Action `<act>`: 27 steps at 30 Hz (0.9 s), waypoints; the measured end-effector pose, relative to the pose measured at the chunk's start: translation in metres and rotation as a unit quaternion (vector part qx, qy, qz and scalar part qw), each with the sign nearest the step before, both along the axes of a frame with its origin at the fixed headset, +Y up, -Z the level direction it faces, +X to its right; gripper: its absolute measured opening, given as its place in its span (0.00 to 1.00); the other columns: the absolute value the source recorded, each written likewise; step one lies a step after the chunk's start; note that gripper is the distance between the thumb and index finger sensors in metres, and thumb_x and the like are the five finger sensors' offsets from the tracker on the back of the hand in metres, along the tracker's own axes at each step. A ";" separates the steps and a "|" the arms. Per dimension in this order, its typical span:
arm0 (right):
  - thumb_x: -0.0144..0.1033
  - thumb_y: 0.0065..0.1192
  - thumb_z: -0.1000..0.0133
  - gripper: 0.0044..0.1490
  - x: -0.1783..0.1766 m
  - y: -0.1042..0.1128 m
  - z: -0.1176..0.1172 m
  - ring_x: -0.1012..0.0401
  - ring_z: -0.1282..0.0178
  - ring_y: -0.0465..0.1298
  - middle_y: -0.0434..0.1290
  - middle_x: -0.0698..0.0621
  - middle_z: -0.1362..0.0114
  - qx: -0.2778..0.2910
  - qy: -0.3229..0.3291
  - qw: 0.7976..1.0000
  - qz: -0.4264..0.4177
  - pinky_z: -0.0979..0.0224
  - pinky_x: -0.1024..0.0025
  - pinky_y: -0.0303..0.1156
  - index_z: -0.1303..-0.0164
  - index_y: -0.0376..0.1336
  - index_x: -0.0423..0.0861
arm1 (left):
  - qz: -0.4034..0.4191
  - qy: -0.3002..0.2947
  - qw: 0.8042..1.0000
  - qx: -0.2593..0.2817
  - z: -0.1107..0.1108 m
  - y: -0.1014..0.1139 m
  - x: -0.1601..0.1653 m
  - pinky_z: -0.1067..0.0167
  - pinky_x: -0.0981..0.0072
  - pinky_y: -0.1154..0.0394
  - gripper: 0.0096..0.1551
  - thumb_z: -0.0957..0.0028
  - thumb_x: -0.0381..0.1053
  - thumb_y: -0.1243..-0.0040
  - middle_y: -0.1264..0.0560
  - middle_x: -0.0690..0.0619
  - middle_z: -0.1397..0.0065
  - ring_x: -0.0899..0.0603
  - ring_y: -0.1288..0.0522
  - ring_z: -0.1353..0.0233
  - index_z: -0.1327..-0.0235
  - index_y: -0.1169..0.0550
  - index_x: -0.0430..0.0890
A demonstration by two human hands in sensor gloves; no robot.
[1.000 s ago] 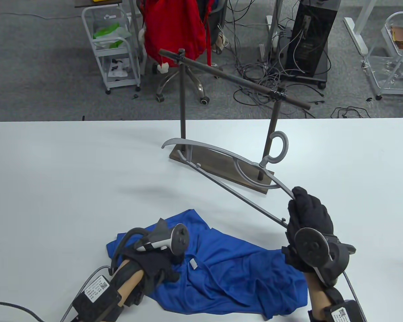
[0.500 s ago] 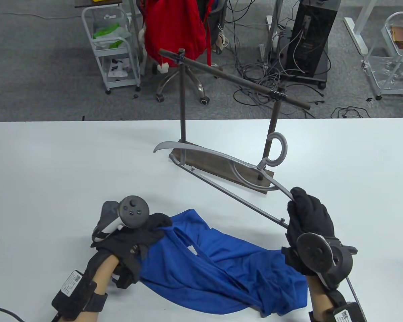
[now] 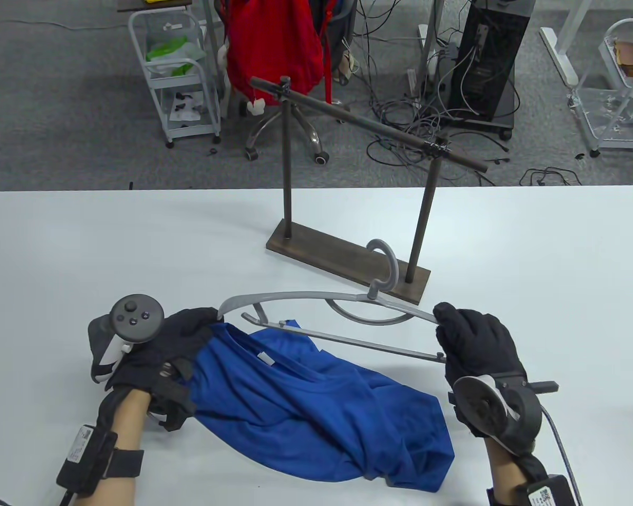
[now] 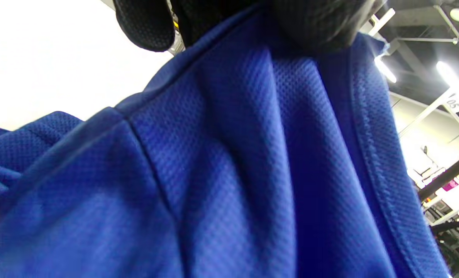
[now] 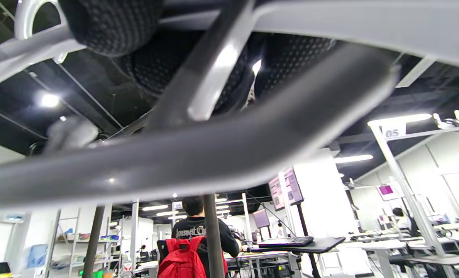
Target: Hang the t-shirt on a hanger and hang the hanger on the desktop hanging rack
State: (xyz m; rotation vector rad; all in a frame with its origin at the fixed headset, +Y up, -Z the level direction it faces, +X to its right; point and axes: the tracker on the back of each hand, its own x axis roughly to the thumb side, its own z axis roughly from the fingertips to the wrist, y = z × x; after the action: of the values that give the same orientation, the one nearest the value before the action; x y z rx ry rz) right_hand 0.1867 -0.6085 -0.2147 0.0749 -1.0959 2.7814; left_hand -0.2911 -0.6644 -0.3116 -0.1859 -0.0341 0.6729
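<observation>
fingers of the gloved right hand [image 3: 477, 345] are curled round the near end of the grey metal clothes hanger [image 3: 327, 316], clamping its shoulder arm and lower bar together; fingers of the gloved left hand [image 3: 161, 350] pinch a fold of the blue mesh t-shirt [image 3: 316, 400] at its collar side, lifting that edge while the rest of the shirt lies crumpled on the white table [image 3: 84, 253]. the hanger's far tip sits just beside the left hand, at the shirt's neck opening.

the tip could catch on the outside of the fabric, or go into a sleeve, because the collar looks bunched and not spread wide. held by one end only, the hanger may also twist in the grip.

the table view alone shows the dark wooden desktop hanging rack [image 3: 348, 261] standing behind the hanger, its rail bare. the left wrist view shows the stitched hem and weave close up [image 4: 372, 154]; the right wrist view shows the bars crossing under the fingers [image 5: 113, 27].
</observation>
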 end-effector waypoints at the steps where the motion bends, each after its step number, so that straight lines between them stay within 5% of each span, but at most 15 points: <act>1: 0.46 0.57 0.49 0.27 -0.001 0.000 0.000 0.63 0.46 0.82 0.76 0.63 0.39 0.002 0.000 1.000 0.007 0.27 0.54 0.77 0.37 0.64 0.65 | 0.003 0.002 1.000 0.002 0.000 0.001 -0.001 0.18 0.44 0.34 0.23 0.50 0.59 0.41 0.21 0.67 0.33 0.53 0.20 0.31 0.41 0.23 0.76; 27: 0.46 0.58 0.48 0.27 -0.029 -0.005 0.005 0.62 0.45 0.82 0.75 0.62 0.38 -0.006 0.011 0.999 0.049 0.26 0.52 0.77 0.36 0.64 0.64 | 0.087 -0.053 0.995 0.012 0.010 0.016 0.020 0.16 0.43 0.37 0.23 0.47 0.62 0.45 0.25 0.64 0.21 0.50 0.25 0.21 0.37 0.26 0.77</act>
State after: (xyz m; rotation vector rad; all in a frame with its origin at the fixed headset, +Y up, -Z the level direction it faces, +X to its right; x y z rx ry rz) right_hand 0.1576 -0.6139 -0.2095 0.1603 -1.0996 2.8654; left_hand -0.2708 -0.6489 -0.3017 -0.1978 -0.1617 0.8354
